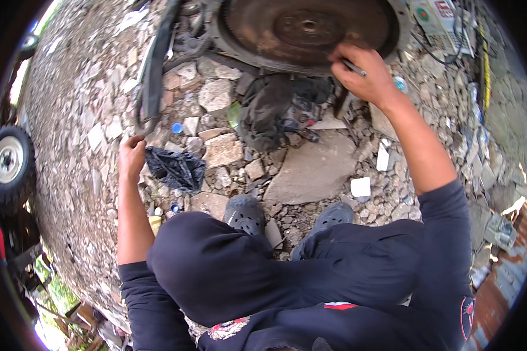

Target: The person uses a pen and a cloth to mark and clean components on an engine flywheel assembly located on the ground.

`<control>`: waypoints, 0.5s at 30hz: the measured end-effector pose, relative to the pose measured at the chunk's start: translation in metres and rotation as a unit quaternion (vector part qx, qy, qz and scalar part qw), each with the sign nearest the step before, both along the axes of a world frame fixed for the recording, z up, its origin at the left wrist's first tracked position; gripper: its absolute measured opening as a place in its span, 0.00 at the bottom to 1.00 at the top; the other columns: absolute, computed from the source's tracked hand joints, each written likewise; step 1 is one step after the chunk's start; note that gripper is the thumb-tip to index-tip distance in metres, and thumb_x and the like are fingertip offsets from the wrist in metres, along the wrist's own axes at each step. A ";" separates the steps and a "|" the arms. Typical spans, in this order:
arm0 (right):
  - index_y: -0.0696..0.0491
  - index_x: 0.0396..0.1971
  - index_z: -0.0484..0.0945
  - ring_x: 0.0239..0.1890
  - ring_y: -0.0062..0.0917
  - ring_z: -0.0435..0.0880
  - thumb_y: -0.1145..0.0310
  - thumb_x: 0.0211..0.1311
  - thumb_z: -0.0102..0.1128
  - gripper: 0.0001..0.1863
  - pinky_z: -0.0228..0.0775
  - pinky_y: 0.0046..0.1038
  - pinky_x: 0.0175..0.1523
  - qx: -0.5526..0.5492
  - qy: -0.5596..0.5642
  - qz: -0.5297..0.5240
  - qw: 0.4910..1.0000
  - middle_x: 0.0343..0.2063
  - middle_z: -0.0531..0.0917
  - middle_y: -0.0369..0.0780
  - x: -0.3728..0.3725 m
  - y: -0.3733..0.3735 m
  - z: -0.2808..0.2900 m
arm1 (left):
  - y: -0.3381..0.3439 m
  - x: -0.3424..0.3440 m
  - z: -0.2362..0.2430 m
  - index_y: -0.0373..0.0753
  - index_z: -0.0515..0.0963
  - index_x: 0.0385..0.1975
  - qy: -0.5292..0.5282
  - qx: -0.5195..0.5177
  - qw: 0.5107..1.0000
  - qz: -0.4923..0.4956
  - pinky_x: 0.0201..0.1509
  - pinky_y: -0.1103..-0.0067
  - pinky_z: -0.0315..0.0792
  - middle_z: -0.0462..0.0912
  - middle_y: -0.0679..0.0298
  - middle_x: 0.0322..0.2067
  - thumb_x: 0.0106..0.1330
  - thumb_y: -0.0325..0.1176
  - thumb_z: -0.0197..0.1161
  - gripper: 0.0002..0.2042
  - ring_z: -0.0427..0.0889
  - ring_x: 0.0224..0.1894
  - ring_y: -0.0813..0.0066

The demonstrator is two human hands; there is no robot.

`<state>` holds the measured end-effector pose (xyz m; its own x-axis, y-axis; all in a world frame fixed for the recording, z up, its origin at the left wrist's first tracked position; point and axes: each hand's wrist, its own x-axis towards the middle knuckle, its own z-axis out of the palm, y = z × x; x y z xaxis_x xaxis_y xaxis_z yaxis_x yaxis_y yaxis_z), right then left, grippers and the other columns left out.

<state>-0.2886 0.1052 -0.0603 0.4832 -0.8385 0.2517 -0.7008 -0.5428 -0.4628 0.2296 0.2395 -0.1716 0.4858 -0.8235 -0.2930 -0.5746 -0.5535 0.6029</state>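
Note:
At the top stands a large, round, rusty metal disc (263, 44) with a central hub, like an engine flywheel, inside a grey metal housing. My right hand (363, 73) is at its lower right, closed around a slim metal rod (353, 68); the rod's far end is hidden by my fingers. My left hand (133, 153) is low on the left, with fingers pinched together. Beside those fingers lie a crumpled black plastic bag (175, 169) and the curved lower end of a black padded bar (154, 76). What the pinch holds, I cannot make out.
Broken stones and rubble cover the ground, with a flat slab (313, 169) ahead of my feet. Dark cloth (266, 111) is bunched under the housing. A small wheel (10, 161) stands at far left, a white-green container (442, 26) at top right, rusty corrugated sheet (506, 286) at lower right.

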 end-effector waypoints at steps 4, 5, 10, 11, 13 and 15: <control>0.56 0.36 0.79 0.36 0.40 0.84 0.67 0.56 0.57 0.11 0.74 0.34 0.42 0.015 0.040 0.005 0.999 0.31 0.83 0.46 -0.005 0.002 0.001 | -0.023 0.013 0.002 0.33 0.80 0.45 0.047 0.028 0.998 -0.020 0.37 0.81 0.70 0.82 0.64 0.32 0.61 0.31 0.59 0.15 0.75 0.31 0.80; 0.55 0.37 0.78 0.36 0.40 0.83 0.67 0.56 0.57 0.11 0.74 0.34 0.42 0.021 0.043 0.026 0.999 0.31 0.83 0.45 -0.010 0.005 -0.002 | -0.033 0.009 0.004 0.33 0.80 0.46 0.046 0.002 0.998 -0.031 0.37 0.82 0.70 0.82 0.64 0.32 0.61 0.31 0.58 0.15 0.75 0.31 0.80; 0.52 0.40 0.77 0.39 0.40 0.82 0.65 0.60 0.55 0.11 0.75 0.39 0.44 0.055 0.117 0.026 0.991 0.36 0.82 0.44 -0.018 0.040 -0.052 | -0.062 0.013 0.035 0.33 0.77 0.50 0.030 -0.015 0.995 -0.093 0.42 0.79 0.74 0.82 0.60 0.43 0.64 0.33 0.57 0.17 0.81 0.40 0.74; 0.52 0.41 0.77 0.40 0.40 0.82 0.66 0.60 0.54 0.11 0.75 0.39 0.44 0.088 0.158 0.031 0.983 0.37 0.82 0.44 -0.028 0.048 -0.064 | -0.068 -0.002 0.047 0.33 0.77 0.50 0.034 -0.007 0.996 -0.080 0.42 0.80 0.73 0.82 0.60 0.43 0.64 0.33 0.56 0.17 0.80 0.40 0.75; 0.51 0.42 0.78 0.43 0.41 0.81 0.68 0.59 0.54 0.12 0.75 0.39 0.46 0.140 0.215 0.046 0.965 0.40 0.81 0.44 -0.039 0.057 -0.086 | -0.076 -0.006 0.059 0.33 0.78 0.49 0.024 -0.016 0.996 -0.085 0.42 0.80 0.73 0.82 0.60 0.42 0.64 0.33 0.56 0.16 0.80 0.40 0.76; 0.50 0.44 0.78 0.46 0.41 0.81 0.70 0.55 0.54 0.15 0.74 0.39 0.49 0.178 0.258 0.066 0.947 0.43 0.81 0.45 -0.045 0.063 -0.100 | -0.083 0.015 0.046 0.33 0.78 0.49 0.043 -0.035 0.994 -0.093 0.41 0.81 0.73 0.82 0.62 0.40 0.65 0.32 0.56 0.15 0.79 0.38 0.77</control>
